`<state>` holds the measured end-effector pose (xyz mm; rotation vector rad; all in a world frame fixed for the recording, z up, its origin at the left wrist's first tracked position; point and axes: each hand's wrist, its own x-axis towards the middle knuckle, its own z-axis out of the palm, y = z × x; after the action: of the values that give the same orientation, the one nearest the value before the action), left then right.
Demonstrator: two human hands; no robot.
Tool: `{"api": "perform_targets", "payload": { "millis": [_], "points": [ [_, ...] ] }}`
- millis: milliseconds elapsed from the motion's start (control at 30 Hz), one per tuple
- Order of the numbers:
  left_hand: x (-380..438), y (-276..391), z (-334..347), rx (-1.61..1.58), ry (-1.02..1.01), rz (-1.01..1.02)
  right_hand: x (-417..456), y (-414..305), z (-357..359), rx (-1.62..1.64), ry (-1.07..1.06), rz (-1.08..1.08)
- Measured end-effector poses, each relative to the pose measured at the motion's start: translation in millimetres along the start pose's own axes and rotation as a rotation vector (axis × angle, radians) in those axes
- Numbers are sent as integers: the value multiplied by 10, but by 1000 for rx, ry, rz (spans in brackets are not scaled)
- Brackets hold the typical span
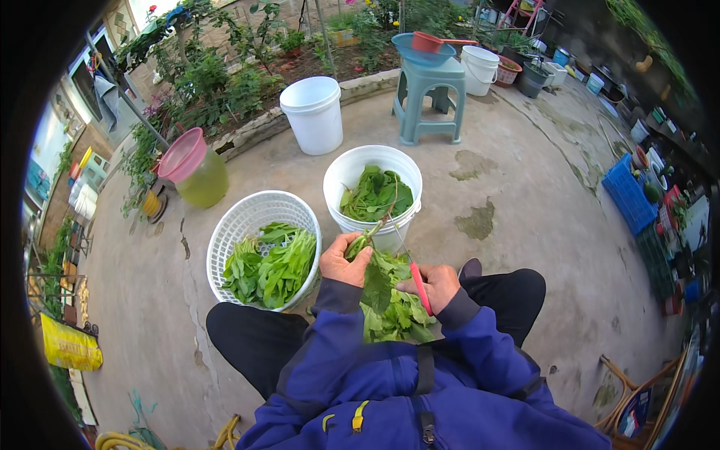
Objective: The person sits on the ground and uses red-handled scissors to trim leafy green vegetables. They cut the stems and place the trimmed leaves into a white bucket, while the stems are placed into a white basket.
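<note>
My left hand holds a leafy green stem whose root end reaches over the rim of a white plastic bucket. Scissors with red handles are in my right hand, their blades pointing up at the stem by the bucket's near rim. Inside the bucket lie green leaves. A heap of leafy greens sits between my legs, below my hands. Left of the bucket, a white plastic basket holds bunches of greens.
Ahead stand a second white bucket and a green plastic stool bearing a blue basin with a red dipper. A pink basin tops a greenish bucket at the left. A blue crate is far right.
</note>
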<state>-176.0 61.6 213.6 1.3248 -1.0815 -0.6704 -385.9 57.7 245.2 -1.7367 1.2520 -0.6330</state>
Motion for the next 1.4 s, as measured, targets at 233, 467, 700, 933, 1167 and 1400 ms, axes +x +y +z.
{"api": "perform_targets", "payload": {
  "millis": [233,467,700,933,1167,1400],
  "points": [
    [48,-110,27,-154,26,-10,-59,-62,-95,20,5,-21],
    [227,-462,-187,-887,-37,-261,-119,-139,-157,-20,30,-38],
    [291,-418,-363,-1031,-90,-267,-139,-234,-218,-28,187,-148],
    [289,-197,-306,-950,-191,-131,-32,-280,-278,307,-58,26],
    [223,50,-285,-446,-84,31,-239,-317,-323,398,-440,80],
    [136,320,-233,9,-25,258,-209,-437,-324,-306,-171,-193]
  ]
}}
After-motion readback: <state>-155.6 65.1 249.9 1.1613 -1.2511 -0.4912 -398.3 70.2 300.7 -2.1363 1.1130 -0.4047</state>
